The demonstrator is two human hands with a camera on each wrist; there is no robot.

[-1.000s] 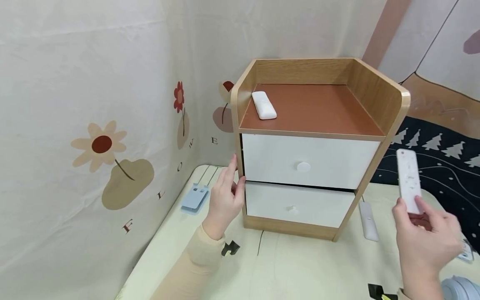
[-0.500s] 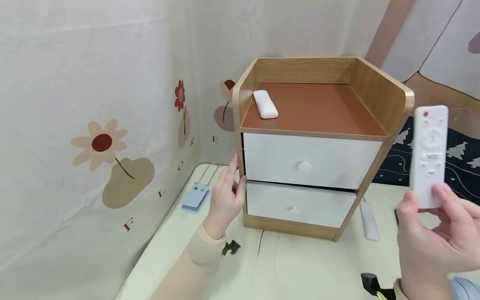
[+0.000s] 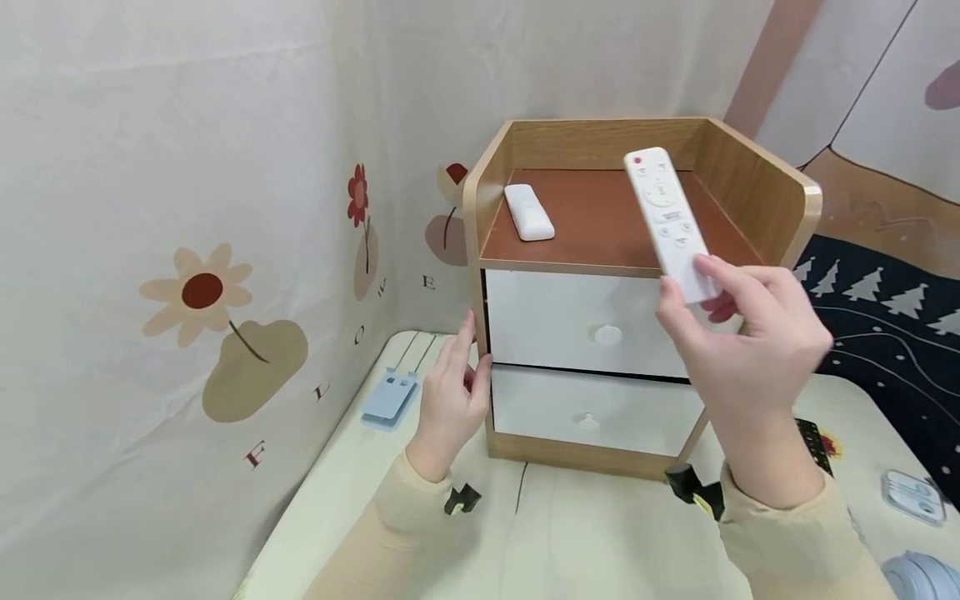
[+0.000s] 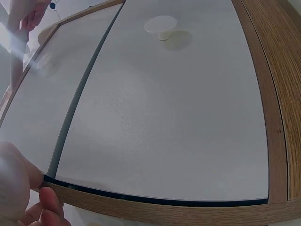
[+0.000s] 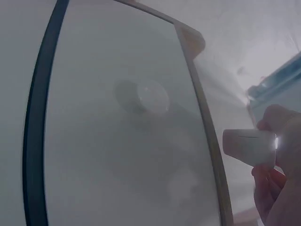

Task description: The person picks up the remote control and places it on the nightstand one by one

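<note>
My right hand (image 3: 757, 333) pinches a white remote control (image 3: 667, 217) by its lower end, thumb on one edge and fingers on the other. The remote is tilted in front of the brown top shelf (image 3: 592, 217) of a small wooden cabinet (image 3: 585, 446). Another white remote (image 3: 529, 213) lies at the shelf's left side. With fingers straight, my left hand (image 3: 453, 396) rests against the cabinet's left side panel, its thumb at the front edge. Both white drawers, the upper (image 3: 562, 317) and lower (image 3: 555, 408), are closed, each with a round white knob.
A light blue flat case (image 3: 390, 398) lies left of the cabinet on the pale mattress (image 3: 570, 533). At the right lie a black remote-like thing (image 3: 813, 446), an earphone case (image 3: 913, 496) and a light blue object (image 3: 922, 575). Printed curtains (image 3: 225, 167) enclose the space.
My right hand has carried the remote from the right side, first toward the camera, then left and forward over the cabinet's shelf front. My left hand has stayed against the side panel.
</note>
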